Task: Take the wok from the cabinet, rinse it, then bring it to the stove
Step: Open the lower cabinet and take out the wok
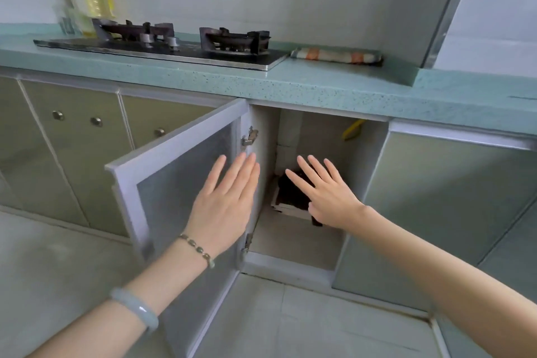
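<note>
The cabinet (316,269) under the green counter stands with its door (174,171) swung out to the left. Deep inside lies a dark object (292,192) on a pale tray; I cannot tell whether it is the wok. My left hand (225,206) is flat and open in front of the door's inner face, near the hinge side. My right hand (328,192) reaches into the opening with fingers spread, just in front of the dark object and holding nothing. The two-burner gas stove (162,43) sits on the counter above and to the left.
A large oil bottle (87,0) stands behind the stove at the left. A rolled striped cloth (337,56) lies on the green counter (290,84) right of the stove. Shut cabinet doors (72,136) flank the opening. A yellow item (353,130) hangs inside at the top. Tiled floor lies below.
</note>
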Demonstrator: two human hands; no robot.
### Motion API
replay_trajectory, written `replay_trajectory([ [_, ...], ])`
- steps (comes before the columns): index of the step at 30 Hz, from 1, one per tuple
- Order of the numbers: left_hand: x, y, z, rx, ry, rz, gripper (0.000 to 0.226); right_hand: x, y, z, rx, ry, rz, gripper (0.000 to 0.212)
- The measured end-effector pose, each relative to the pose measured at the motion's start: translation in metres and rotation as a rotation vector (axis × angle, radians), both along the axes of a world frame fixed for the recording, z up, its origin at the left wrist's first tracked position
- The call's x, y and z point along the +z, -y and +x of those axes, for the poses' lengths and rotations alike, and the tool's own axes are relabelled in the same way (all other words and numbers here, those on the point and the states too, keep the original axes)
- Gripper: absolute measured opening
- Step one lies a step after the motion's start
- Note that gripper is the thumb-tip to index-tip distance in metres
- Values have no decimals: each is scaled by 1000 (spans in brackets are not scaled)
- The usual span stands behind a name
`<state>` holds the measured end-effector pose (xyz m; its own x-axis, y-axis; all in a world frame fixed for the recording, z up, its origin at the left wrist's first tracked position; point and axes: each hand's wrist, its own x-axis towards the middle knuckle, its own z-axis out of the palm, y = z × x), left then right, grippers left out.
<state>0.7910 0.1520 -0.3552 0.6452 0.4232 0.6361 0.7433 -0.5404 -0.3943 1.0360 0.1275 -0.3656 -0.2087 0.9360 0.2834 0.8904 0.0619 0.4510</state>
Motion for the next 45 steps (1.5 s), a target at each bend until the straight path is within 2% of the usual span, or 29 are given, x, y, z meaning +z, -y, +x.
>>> replay_trajectory([
  [5, -19, -30, 123, -202, -65, -170, 70, 17, 19, 94, -186, 164, -21, 72],
  [9, -34, -43, 209, -271, -123, -334, 79, 34, 19, 145, -233, 326, -3, 56],
  [11, -45, -46, 246, -272, -93, -464, 82, 40, 14, 160, -256, 400, -17, 55],
  [12, -50, -47, 263, -261, -50, -564, 84, 42, 11, 166, -259, 437, -32, 54],
  [16, -67, -50, 309, -274, 330, -1139, 94, 43, -2, 175, -265, 594, -40, 44],
  [19, -75, -45, 329, -382, 482, -1405, 94, 41, -6, 182, -242, 581, -35, 63],
  [22, -85, -52, 339, -407, 675, -1592, 100, 40, -10, 187, -219, 661, 1, 57],
  [24, -93, -60, 341, -416, 712, -1625, 100, 37, -10, 184, -208, 661, 0, 46],
  [26, -88, -53, 333, -417, 715, -1605, 90, 34, -5, 178, -184, 652, 17, 38],
  [32, -87, -23, 316, -374, 494, -1410, 38, 26, 48, 160, -117, 576, 127, 61],
  [34, -83, -6, 311, -436, 418, -1360, 25, 23, 66, 155, -93, 594, 127, 56],
  [36, -83, 10, 303, -511, 407, -1381, 25, 23, 87, 152, -67, 623, 102, 37],
  [37, -84, 17, 299, -531, 404, -1392, 29, 23, 97, 151, -63, 639, 97, 34],
  [40, -84, 42, 289, -524, 361, -1386, 30, 27, 133, 141, -72, 653, 71, 40],
  [45, -76, 90, 276, -652, 267, -1385, 21, 34, 186, 124, -146, 642, -10, 43],
])
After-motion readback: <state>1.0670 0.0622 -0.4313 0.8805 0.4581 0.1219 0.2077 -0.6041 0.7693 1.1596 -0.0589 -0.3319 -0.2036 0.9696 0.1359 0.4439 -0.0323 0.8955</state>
